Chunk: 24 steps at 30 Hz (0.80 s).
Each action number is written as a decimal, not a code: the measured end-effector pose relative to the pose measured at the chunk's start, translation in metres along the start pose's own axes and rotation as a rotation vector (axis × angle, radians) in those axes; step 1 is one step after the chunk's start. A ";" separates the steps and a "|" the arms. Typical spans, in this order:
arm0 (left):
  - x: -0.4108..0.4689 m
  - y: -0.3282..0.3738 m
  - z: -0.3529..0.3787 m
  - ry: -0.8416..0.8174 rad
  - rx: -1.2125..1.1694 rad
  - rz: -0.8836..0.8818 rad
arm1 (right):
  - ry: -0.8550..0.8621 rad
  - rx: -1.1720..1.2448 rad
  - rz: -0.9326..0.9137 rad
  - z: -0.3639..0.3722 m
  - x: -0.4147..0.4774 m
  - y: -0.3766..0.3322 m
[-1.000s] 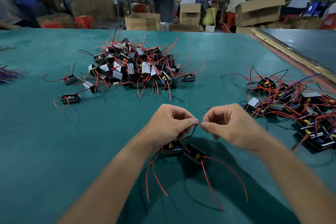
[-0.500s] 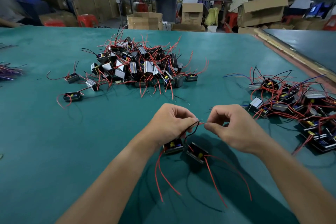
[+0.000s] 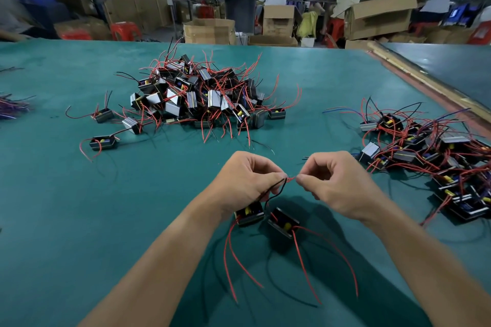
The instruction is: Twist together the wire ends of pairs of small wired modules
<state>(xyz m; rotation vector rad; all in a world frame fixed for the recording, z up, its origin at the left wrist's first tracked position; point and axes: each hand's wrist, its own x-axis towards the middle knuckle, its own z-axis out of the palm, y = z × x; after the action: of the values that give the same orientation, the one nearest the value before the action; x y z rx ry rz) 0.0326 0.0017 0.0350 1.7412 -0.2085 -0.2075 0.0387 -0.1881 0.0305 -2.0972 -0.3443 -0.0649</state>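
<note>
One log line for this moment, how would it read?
step: twisting | left hand: pinches wire ends | right hand: pinches same | modules: below hands

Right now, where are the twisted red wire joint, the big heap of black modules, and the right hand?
Twisted red wire joint (image 3: pixel 291 179): head view, its middle.
Big heap of black modules (image 3: pixel 212 99): head view, near its centre.
Right hand (image 3: pixel 337 184): head view, its back.

Your left forearm (image 3: pixel 164 260) and right forearm (image 3: pixel 425 260) come in bare from the bottom corners and converge toward the middle. Your left hand (image 3: pixel 247 183) is curled knuckles-up, thumb and forefinger pinching the wire ends (image 3: pixel 291 179). Your right hand (image 3: pixel 337 186) mirrors it just beside, its thumb and forefinger tips pinching the same wire ends, the other fingers loosely curled under.
</note>
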 end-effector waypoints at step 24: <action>-0.001 0.002 -0.001 0.011 -0.029 0.031 | -0.059 0.308 0.172 0.004 -0.001 -0.014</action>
<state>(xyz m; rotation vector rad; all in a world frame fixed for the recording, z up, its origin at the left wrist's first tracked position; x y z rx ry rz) 0.0318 0.0022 0.0372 1.7090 -0.2229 -0.1773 0.0332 -0.1784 0.0402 -1.8172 -0.1935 0.1436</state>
